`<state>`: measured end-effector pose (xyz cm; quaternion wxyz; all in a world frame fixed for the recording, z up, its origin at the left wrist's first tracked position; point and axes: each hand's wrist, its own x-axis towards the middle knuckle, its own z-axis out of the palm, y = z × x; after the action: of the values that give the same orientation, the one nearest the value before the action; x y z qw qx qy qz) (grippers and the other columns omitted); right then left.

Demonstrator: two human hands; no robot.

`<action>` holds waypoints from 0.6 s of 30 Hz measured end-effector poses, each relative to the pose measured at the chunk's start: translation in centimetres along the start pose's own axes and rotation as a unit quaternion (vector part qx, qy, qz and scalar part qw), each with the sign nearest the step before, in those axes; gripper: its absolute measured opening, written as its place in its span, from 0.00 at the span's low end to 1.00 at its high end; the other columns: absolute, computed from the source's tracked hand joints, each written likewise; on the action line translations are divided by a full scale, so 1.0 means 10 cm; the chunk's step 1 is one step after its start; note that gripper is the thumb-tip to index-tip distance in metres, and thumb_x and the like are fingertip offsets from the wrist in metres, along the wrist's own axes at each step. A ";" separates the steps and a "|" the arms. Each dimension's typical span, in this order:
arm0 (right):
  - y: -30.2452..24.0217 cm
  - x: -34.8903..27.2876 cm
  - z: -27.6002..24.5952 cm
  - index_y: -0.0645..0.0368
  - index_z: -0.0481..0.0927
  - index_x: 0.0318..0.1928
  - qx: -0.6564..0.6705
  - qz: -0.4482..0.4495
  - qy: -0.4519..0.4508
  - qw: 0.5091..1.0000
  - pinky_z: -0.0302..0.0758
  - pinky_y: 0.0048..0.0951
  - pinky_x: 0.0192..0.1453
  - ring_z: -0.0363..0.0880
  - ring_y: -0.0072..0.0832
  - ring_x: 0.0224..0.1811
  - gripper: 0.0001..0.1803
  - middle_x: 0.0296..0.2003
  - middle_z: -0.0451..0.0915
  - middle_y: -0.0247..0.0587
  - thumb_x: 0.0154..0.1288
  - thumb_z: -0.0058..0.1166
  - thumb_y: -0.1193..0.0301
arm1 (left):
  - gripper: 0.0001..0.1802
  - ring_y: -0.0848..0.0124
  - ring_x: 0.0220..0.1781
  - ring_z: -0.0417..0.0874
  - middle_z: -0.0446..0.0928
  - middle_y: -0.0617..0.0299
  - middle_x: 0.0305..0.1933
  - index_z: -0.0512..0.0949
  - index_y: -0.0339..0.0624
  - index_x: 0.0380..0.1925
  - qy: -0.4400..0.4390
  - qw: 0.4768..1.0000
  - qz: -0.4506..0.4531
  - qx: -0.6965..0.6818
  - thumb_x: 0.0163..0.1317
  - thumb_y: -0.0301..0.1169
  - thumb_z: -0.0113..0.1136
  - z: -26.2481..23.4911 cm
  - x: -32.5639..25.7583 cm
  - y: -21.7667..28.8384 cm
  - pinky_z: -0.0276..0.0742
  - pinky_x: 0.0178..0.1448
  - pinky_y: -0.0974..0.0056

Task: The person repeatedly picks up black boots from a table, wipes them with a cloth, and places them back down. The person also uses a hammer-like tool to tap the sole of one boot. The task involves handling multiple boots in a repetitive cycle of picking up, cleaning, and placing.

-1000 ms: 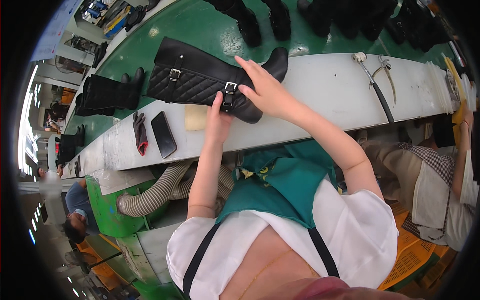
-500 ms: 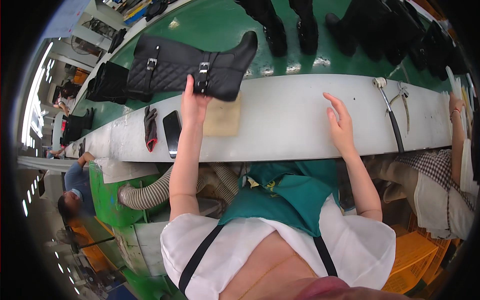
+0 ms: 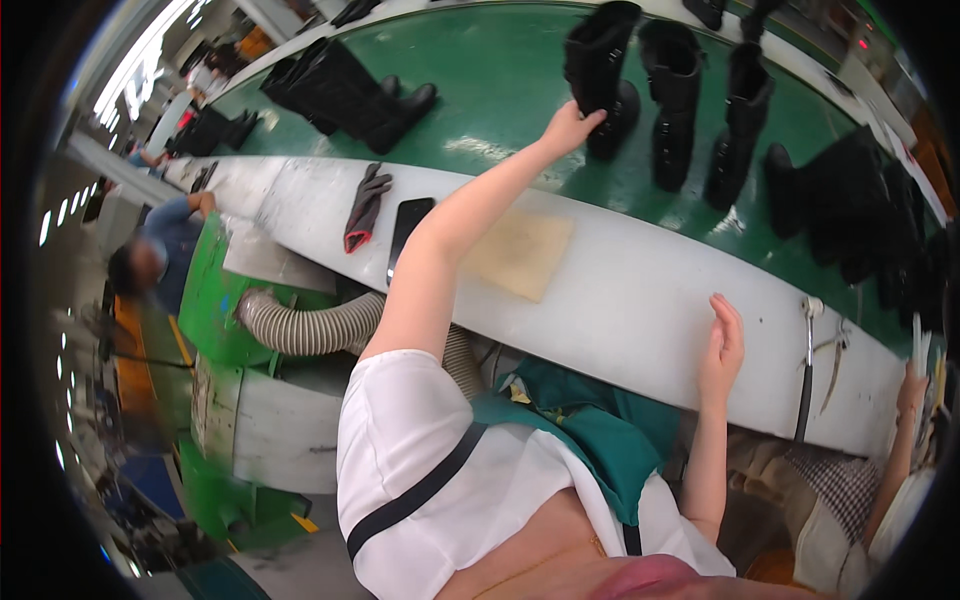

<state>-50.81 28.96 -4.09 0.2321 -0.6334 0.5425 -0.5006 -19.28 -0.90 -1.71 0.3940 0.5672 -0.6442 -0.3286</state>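
My left hand [image 3: 573,128] reaches far over the white bench [image 3: 640,280], closed on the lower part of a black boot [image 3: 598,62]. That boot stands nearly upright on the glossy green surface [image 3: 490,105] behind the bench; my fingers are partly hidden behind it. To its right stand two more black boots, a nearer one [image 3: 672,100] and another [image 3: 740,125]. My right hand [image 3: 722,350] hovers above the bench front, holding nothing, fingers extended. A tan square pad [image 3: 520,255] lies on the bench under my left forearm.
A dark glove [image 3: 368,205] with red cuff and a phone [image 3: 405,235] lie left on the bench. A hammer [image 3: 807,370] and pliers [image 3: 838,350] lie right. More black boots [image 3: 345,95] lie at left. Co-workers sit either side; a green machine with a ribbed hose [image 3: 310,325] stands left.
My left hand has carried the boot away and to the right, from held sideways over the bench to upright on the green surface. The view has turned. My right hand stays empty.
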 end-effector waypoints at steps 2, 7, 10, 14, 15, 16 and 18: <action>0.02 0.00 0.00 0.64 0.77 0.52 -0.017 -0.001 -0.005 1.000 0.63 0.33 0.68 0.72 0.35 0.62 0.16 0.56 0.76 0.46 0.70 0.39 0.76 | 0.40 0.51 0.69 0.67 0.59 0.36 0.70 0.59 0.32 0.67 0.061 0.990 0.129 -0.008 0.64 0.46 0.60 -0.24 -0.07 -0.10 0.64 0.68 0.57; -0.03 -0.01 0.02 0.65 0.77 0.52 -0.018 0.006 -0.003 1.000 0.64 0.33 0.68 0.72 0.35 0.61 0.16 0.56 0.76 0.47 0.70 0.39 0.77 | 0.46 0.43 0.78 0.43 0.43 0.37 0.76 0.49 0.30 0.71 0.355 0.863 0.198 0.299 0.64 0.49 0.55 -2.11 -0.06 -0.42 0.41 0.78 0.51; -0.04 -0.01 0.01 0.65 0.77 0.51 -0.008 0.010 -0.005 1.000 0.64 0.33 0.68 0.72 0.35 0.61 0.15 0.55 0.76 0.48 0.71 0.38 0.77 | 0.51 0.40 0.77 0.39 0.39 0.35 0.76 0.42 0.35 0.73 0.537 0.760 0.102 0.353 0.60 0.50 0.58 -3.21 -0.29 -0.69 0.43 0.75 0.39; 0.00 -0.04 0.00 0.64 0.77 0.52 0.001 0.010 -0.010 1.000 0.62 0.35 0.69 0.71 0.38 0.62 0.16 0.56 0.76 0.47 0.70 0.38 0.76 | 0.66 0.42 0.77 0.41 0.39 0.36 0.76 0.34 0.34 0.73 0.570 0.799 -0.117 0.148 0.49 0.53 0.70 -3.93 -0.53 -0.97 0.48 0.76 0.48; 0.00 -0.04 0.00 0.63 0.77 0.52 0.007 0.008 -0.017 1.000 0.60 0.35 0.70 0.70 0.39 0.63 0.16 0.56 0.76 0.47 0.70 0.39 0.75 | 0.63 0.48 0.73 0.58 0.54 0.37 0.72 0.46 0.30 0.71 0.547 0.836 -0.043 -0.003 0.47 0.53 0.72 -3.98 -0.55 -1.03 0.58 0.73 0.55; -0.02 -0.03 0.01 0.64 0.77 0.52 0.016 0.014 -0.023 1.000 0.61 0.35 0.69 0.71 0.39 0.62 0.16 0.56 0.76 0.47 0.70 0.39 0.75 | 0.58 0.49 0.69 0.64 0.60 0.38 0.69 0.52 0.29 0.68 0.538 0.839 -0.061 0.048 0.47 0.52 0.72 -4.06 -0.59 -1.06 0.62 0.70 0.56; -0.07 -0.03 -0.03 0.64 0.77 0.51 0.010 0.037 -0.012 0.999 0.61 0.34 0.69 0.71 0.38 0.62 0.16 0.55 0.76 0.47 0.70 0.39 0.75 | 0.50 0.53 0.61 0.75 0.71 0.41 0.62 0.64 0.26 0.63 0.494 0.854 -0.094 0.130 0.48 0.50 0.71 -3.66 -0.53 -0.79 0.70 0.63 0.58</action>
<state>-50.73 29.56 -3.52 0.2636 -0.6169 0.5572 -0.4894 16.88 4.11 8.00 0.5502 0.7589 -0.3453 0.0463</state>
